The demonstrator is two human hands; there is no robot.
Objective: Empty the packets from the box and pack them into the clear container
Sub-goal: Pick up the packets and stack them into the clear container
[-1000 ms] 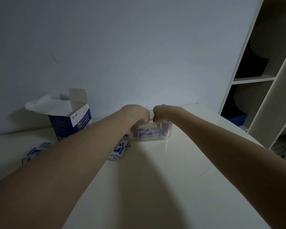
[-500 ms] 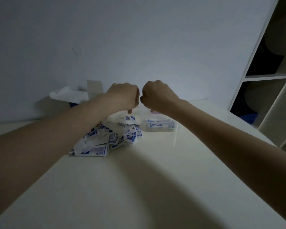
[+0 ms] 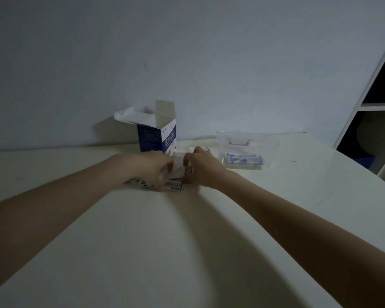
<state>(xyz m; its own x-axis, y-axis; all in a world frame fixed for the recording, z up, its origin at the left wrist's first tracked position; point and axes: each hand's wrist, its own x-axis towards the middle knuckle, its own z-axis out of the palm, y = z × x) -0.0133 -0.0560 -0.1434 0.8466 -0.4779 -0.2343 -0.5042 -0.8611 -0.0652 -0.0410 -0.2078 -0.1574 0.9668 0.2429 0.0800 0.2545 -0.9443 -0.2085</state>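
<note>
Both hands are down on the heap of packets [image 3: 175, 182] in the middle of the table [image 3: 187, 252]. The left hand [image 3: 152, 168] curls its fingers over the near left side of the heap, gripping a bunch of them. The right hand [image 3: 200, 167] closes in from the other side, fingers bent and pressed against the packets, thumb low by the table. The two hands all but meet over the heap, so only a few white and blue edges show between and below them; how many packets lie there cannot be told.

Just behind the hands stands one box [image 3: 157, 135], blue and white, upright, its top flaps open, close to the wall [image 3: 187, 52]. To the right of the hands, near but apart, sits one clear container [image 3: 246, 150] with a pink handle on its raised lid. A flat stack of packets [image 3: 245, 160] lies inside it; the count is too blurred to give. A shelf unit [image 3: 378, 103] stands at the far right.
</note>
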